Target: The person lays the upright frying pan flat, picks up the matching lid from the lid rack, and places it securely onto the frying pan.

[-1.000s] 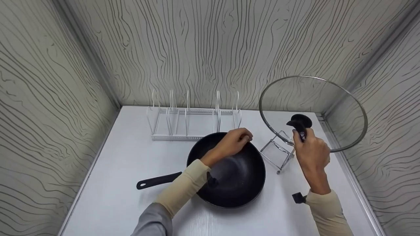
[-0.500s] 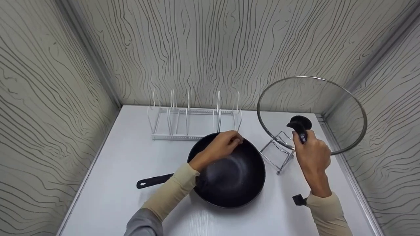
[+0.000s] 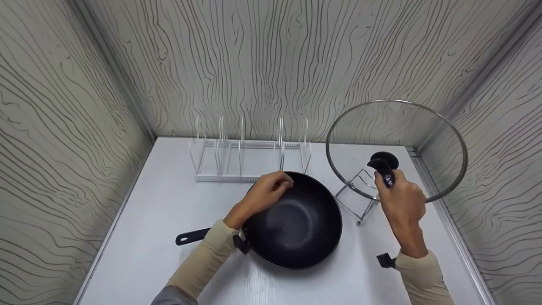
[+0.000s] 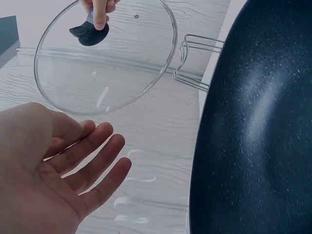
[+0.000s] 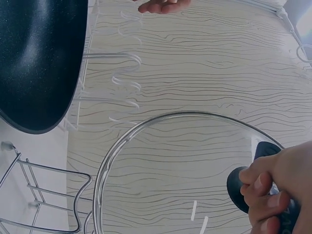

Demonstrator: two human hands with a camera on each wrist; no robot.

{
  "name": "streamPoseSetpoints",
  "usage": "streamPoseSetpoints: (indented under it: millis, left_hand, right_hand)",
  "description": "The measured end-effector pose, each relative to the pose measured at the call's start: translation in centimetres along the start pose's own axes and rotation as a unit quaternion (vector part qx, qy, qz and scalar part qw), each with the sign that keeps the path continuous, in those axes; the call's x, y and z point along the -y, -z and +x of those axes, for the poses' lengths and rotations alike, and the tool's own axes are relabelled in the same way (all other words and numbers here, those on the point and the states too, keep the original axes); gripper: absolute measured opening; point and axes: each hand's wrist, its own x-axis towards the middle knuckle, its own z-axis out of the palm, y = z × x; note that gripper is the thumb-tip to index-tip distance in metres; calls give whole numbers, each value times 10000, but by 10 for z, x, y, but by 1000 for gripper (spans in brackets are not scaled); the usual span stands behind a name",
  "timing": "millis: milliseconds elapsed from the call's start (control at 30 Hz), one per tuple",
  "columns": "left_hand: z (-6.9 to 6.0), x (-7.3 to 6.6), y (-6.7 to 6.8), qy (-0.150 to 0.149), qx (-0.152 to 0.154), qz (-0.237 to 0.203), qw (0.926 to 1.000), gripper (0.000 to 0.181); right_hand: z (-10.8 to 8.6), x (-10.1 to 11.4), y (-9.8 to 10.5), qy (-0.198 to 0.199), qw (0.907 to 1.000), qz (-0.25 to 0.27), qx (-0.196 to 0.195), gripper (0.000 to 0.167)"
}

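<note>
A round glass lid (image 3: 360,127) with a metal rim and a black handle is held up at the right by my right hand (image 3: 402,197). Its fingers wrap the black handle (image 5: 287,217), as the right wrist view shows. Behind the lid stands a small chrome wire stand (image 3: 351,207). My left hand (image 3: 262,192) hovers over the left far side of a black frying pan (image 3: 300,228) and holds nothing. In the left wrist view the left hand's fingers (image 4: 100,161) are loosely bent, apart from the pan.
A white wire rack (image 3: 228,178) with upright dividers stands along the back, behind the pan. The pan's handle (image 3: 192,236) points left over the white table (image 3: 156,190). Wood-grain panels (image 3: 262,63) close in the back and sides.
My left hand has drawn back leftward across the pan from its right far rim. The right hand has shifted the lid slightly left and down. The pan stays in place.
</note>
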Motion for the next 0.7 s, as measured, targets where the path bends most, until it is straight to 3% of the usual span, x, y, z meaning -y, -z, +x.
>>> streamPoseSetpoints:
  millis: [233,700]
  left_hand:
    - [-24,11,12,498,37,79,9987,22]
    - [-81,44,28,916,-217,457,9945,19]
  right_hand:
    - [-3,2,0,73,9999,123,57,27]
    - [-5,2,-2,101,9999,97,73,31]
